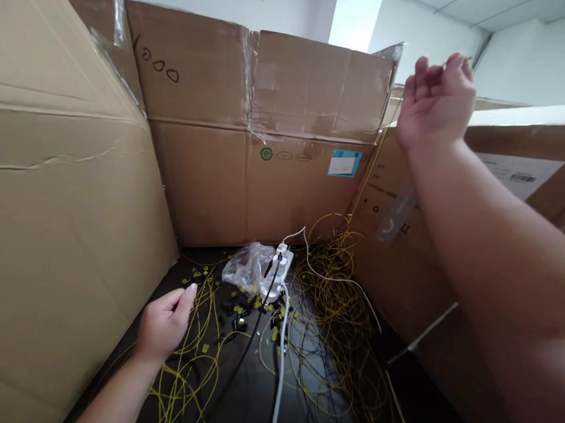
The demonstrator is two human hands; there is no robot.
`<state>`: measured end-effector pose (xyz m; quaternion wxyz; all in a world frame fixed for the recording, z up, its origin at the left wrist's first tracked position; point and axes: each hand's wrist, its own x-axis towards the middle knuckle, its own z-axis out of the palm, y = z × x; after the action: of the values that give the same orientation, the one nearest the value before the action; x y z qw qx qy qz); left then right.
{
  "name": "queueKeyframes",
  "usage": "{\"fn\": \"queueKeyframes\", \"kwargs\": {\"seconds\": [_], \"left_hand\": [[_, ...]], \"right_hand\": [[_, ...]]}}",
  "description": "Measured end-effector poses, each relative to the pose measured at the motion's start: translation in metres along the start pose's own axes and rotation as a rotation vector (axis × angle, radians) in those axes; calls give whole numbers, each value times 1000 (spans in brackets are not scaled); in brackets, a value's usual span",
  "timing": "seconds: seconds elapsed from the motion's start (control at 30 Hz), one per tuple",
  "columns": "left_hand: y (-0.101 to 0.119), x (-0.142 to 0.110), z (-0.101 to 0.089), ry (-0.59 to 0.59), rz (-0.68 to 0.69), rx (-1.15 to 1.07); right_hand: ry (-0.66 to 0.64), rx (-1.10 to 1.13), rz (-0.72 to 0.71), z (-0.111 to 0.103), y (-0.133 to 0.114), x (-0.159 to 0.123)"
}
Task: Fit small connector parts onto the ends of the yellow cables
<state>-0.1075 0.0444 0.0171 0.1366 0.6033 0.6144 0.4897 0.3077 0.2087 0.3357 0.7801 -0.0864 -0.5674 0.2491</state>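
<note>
Between tall cardboard boxes [198, 174], yellow cable [336, 278] lies in a loose tangle on the right of a dark surface [252, 395], with more loops on the left. From the tangle one strand [377, 150] climbs steeply, its long axis slanting up and rightward near the box corner, towards the person's raised right hand [437, 103]. That grip is closed, thumb against curled fingers; I cannot tell whether the strand reaches into it. The left hand [165, 322] is low by the left loops, its grip closed too, any contents hidden. Beside the tangle, a white power strip [285, 269] points away from the person, next to a clear plastic bag [248, 267] and scattered yellow and black bits [275, 333]. Pale walls [285, 7] and a panelled ceiling [448, 1] show above.
</note>
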Motion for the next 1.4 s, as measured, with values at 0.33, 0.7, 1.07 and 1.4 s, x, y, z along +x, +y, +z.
{"fn": "queueKeyframes", "kwargs": {"seconds": [0.33, 0.7, 1.07, 1.4], "left_hand": [[129, -6, -19, -74, 163, -507], [222, 72, 20, -360, 234, -608], [223, 76, 40, -522, 281, -772], [217, 67, 28, -370, 241, -882]], "right_hand": [[-153, -372, -101, 82, -64, 4], [-420, -269, 336, 145, -54, -134], [-483, -104, 519, 139, -69, -172], [-646, -966, 174, 33, 5, -205]]}}
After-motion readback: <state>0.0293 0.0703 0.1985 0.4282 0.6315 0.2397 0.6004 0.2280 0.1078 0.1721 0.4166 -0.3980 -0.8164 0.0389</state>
